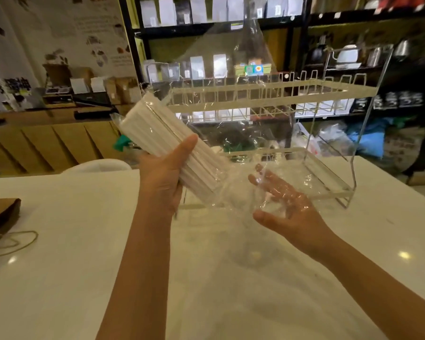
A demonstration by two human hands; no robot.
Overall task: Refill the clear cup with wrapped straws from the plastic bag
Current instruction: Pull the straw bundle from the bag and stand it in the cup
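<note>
Above a white table (pixel 84 253), the left hand (pixel 163 179) is closed around the lower part of a bundle of white wrapped straws (pixel 155 133), thumb across its front, holding it tilted with the upper end toward the upper left. The right hand (pixel 284 208), palm up with fingers spread and loosely curled, lies inside the clear plastic bag (pixel 245 99), whose film rises in front of a white wire rack (pixel 268 94). A brown paper bag (pixel 0 217) lies at the table's left edge.
</note>
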